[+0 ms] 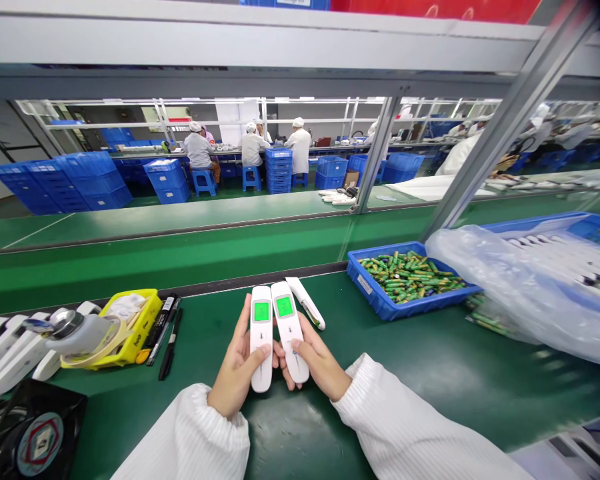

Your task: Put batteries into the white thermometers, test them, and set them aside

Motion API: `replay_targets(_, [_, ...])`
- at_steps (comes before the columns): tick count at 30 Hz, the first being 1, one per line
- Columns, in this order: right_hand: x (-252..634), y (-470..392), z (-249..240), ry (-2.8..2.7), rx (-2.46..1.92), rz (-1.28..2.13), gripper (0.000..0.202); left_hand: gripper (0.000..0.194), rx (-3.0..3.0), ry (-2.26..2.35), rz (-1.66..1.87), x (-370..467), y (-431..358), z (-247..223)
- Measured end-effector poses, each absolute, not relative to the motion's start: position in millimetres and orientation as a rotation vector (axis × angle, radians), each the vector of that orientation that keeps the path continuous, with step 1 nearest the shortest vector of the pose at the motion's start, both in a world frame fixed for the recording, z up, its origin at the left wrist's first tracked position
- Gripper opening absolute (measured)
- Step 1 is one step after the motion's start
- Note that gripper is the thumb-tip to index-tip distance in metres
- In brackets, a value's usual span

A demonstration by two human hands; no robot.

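The left hand point(234, 373) grasps one white handheld device, the left device point(261, 333), with the thumb laid along its front; the right hand point(325, 367) grips its twin, the right device point(291, 330), in the same way, the thumb on its lower face. The two devices stand side by side above the table point(405, 380), screens lit green and turned toward the wearer, so the step in hand looks like a check or comparison of the displays. The next move seems to call for steady wrists, thumbs clear of the screens, and a little sideways parting before either device is set down. Just behind the right device lies a third device point(304, 301), close enough to be knocked by a forward push. Beyond it runs the table's dark far edge point(220, 289), which limits reach ahead. Leftward, the pens point(170, 347) and yellow basket point(153, 307) narrow the way, with a bottle point(77, 337) leaning over the basket and a row of white devices point(10, 360) past it. The widest open room is to the right, above the right sleeve point(405, 427), bounded by the blue tray point(375, 293) of batteries point(407, 273) and a slumping plastic bag point(500, 287).
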State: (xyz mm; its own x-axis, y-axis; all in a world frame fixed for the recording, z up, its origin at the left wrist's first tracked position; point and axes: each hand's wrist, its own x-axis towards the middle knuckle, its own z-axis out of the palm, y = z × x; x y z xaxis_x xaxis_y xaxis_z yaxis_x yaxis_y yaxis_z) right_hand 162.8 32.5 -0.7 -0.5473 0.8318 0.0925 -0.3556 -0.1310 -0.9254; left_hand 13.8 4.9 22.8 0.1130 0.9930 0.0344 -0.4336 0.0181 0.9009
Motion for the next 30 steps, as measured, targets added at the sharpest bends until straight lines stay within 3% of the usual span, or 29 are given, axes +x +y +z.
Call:
replay_targets(15, [162.3, 33.9, -0.6, -1.297, -0.528, 1.738, 0.050, 0.082, 0.932, 0.630, 1.261, 12.5, 2.2, 22.6])
replay_targets(23, [162.6, 35.1, -1.7, -1.291, -0.512, 1.797, 0.055, 0.078, 1.028, 0.782, 1.272, 10.5, 4.1, 19.6])
replay_targets(30, [161.1, 29.7, -0.7, -1.413, -0.576, 1.835, 0.067, 0.101, 1.059, 1.021, 1.362, 20.1, 2.0, 23.5])
